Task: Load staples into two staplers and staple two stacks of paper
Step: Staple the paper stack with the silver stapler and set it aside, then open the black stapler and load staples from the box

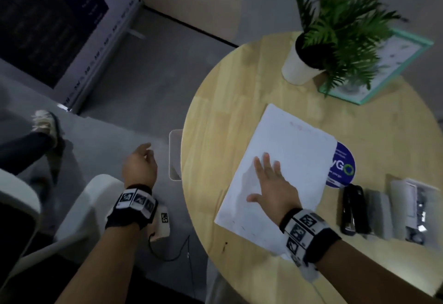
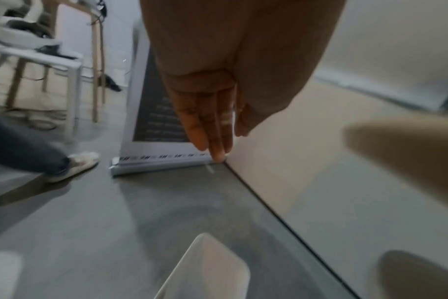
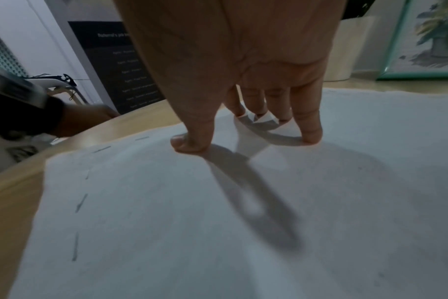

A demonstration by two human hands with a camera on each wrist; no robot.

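Right hand [image 1: 273, 191] flat, fingers spread on paper stack [image 1: 294, 150]; black stapler [image 1: 354, 210] beside; left hand [image 1: 140, 165] empty, fingers relaxed.

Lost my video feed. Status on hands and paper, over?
Right hand flat on paper stack, staples along its edge. Left hand empty, off table. Black stapler idle beside the stack. Nothing blocking.

The round wooden table [image 1: 215, 116] carries a paper stack [image 1: 287, 150] under the right hand [image 1: 273, 183], a black stapler [image 1: 354, 210] just right of it, a potted plant [image 1: 299, 63] beyond.
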